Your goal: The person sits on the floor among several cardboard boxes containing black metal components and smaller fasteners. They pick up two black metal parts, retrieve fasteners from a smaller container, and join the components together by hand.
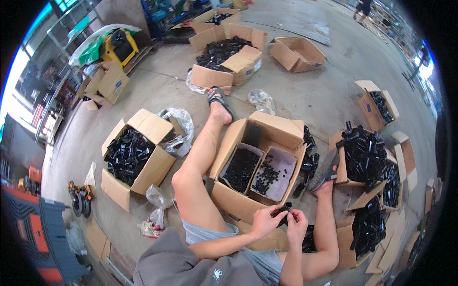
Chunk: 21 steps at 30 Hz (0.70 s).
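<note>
My left hand [266, 221] and my right hand [297, 222] meet just over the near edge of an open cardboard box [241, 204] between my legs. Both are closed, fingertips pinched round a small black plastic part [287, 205], mostly covered by the fingers. Inside the box stand two light trays. The left tray [257, 151] is thickly covered with tiny black pieces [241, 168]; the right tray [285, 183] has fewer, scattered black pieces [267, 177], with part of its bottom showing.
Boxes of black tubular parts stand at left [129, 155], far ahead [222, 52] and at right [360, 152]. An opened carton [298, 53] lies beyond. Plastic bags [261, 101] lie on the floor. A power drill [81, 195] sits near an orange-and-grey toolbox [40, 233]. A person [363, 10] is far off.
</note>
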{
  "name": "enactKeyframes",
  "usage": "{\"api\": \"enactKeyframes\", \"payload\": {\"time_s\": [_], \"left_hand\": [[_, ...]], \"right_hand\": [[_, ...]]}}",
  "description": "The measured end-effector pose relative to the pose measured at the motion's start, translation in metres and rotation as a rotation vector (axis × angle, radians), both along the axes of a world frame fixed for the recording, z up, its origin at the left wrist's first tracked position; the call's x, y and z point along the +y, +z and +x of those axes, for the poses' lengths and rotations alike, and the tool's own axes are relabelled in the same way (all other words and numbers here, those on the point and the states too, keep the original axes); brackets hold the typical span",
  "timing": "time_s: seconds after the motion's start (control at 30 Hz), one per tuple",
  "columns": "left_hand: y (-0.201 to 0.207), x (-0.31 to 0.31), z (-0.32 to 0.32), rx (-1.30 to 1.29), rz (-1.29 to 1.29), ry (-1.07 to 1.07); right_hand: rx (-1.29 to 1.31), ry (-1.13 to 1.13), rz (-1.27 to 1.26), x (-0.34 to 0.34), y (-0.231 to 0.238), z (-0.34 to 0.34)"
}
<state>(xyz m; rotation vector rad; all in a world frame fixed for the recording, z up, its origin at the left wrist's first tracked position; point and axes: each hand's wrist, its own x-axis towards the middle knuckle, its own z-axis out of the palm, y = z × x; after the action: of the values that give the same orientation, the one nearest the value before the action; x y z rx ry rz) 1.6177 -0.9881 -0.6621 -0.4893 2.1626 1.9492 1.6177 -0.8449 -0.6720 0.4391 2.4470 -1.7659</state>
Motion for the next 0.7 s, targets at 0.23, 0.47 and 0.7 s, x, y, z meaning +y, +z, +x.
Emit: {"api": "enactKeyframes", "payload": {"time_s": [0.23,0.47,0.7], "left_hand": [[0.007,0.0,-0.003,-0.011,-0.04,-0.03],[-0.003,-0.006,-0.003,0.077,-0.126,-0.002],[0.003,-0.017,0.0,0.163,-0.063,0.015]], "right_hand": [[0.005,-0.068,-0.218,-0.002,0.005,0.002],[-0.102,-0.051,-0.204,-0.004,0.01,-0.004],[0.013,0.03,-0.162,-0.001,0.003,-0.007]]}}
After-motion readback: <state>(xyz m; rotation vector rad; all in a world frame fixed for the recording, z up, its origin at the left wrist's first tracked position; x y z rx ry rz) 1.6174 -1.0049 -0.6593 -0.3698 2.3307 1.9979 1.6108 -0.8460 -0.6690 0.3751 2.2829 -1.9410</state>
